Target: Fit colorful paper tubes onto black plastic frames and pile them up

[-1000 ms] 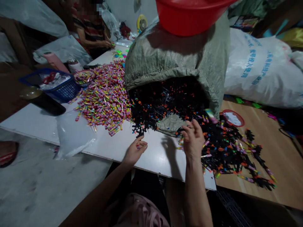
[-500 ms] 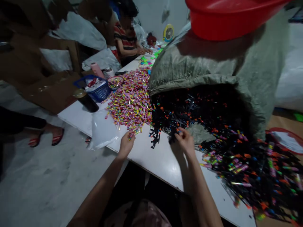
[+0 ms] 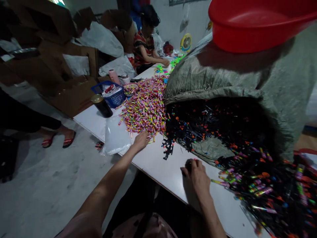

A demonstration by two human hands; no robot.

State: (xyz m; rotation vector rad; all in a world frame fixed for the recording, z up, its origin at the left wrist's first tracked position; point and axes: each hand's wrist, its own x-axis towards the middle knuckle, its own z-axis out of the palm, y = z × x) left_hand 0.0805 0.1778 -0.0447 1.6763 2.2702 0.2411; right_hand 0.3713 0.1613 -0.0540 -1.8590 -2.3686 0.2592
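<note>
The back of your left hand [image 3: 141,141] hides its fingertips, so I cannot tell whether they are apart or pinched; the pink-and-yellow tubes [image 3: 146,110] lie just beyond them. Your right hand [image 3: 199,175] has thumb and fingers clamped on a black piece [image 3: 188,164], mostly covered, its shape unclear, over the white table [image 3: 163,168]

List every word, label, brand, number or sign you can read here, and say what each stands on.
No text can be read.
Pink-and-yellow tubes: any print is too small to read.
Black pieces: no lettering can be made out.
Red-strapped sandals: any marks on the straps are too small to read.
</note>
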